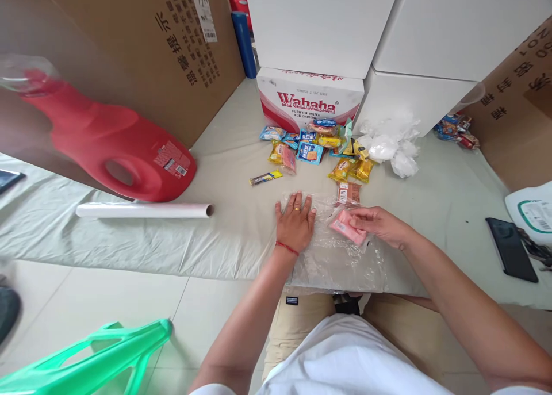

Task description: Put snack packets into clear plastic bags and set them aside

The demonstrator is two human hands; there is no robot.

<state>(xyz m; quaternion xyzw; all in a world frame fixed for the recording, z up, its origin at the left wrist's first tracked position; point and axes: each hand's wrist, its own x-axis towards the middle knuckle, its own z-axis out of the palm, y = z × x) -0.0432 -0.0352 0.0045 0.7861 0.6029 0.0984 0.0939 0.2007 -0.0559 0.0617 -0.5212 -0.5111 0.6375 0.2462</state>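
My left hand [295,222] lies flat with its fingers stretched forward, pressing on the left edge of a clear plastic sheet [340,267] spread on the cloth-covered table. Between the thumb and fingers of my right hand [374,223] is a pink wrapped snack packet [348,227], over the sheet. Just beyond it sits a brown wrapped snack [348,192]. A pile of small snack packets [309,152] in blue, yellow and pink wrappers lies farther back. A thin yellow and dark snack stick [265,177] rests apart, ahead of my left hand.
Crumpled clear plastic [394,145] lies right of the pile. A Wahaha carton [310,99] and white boxes stand behind. To the left are a red jug [125,142] and a white film roll [144,210]. A phone [511,249] lies right; a green stool [95,357] stands below.
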